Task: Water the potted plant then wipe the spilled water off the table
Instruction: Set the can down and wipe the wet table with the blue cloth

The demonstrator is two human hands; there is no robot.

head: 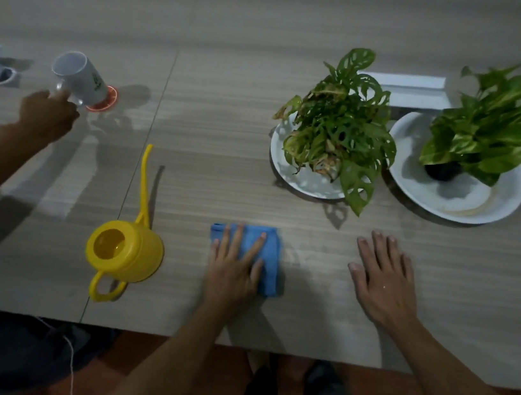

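Observation:
My left hand [236, 266] lies flat on a folded blue cloth [269, 255] near the table's front edge, fingers spread over it. My right hand [383, 276] rests flat and open on the bare wood to the right of the cloth. A faint wet sheen shows on the table between the cloth and my right hand. A yellow watering can [124, 253] with a long thin spout stands to the left of the cloth. Two potted plants stand at the back right: a holey-leaved plant [339, 128] on a white plate [301, 183] and a broad-leaved plant [493, 129] in a white dish [499, 201].
At the far left another person's hand [46, 113] tilts a white cup [80, 76] over an orange coaster [107, 102]. A white mug [0, 72] sits at the left edge. A white box [411, 89] lies behind the plants. The table's front edge runs along the bottom.

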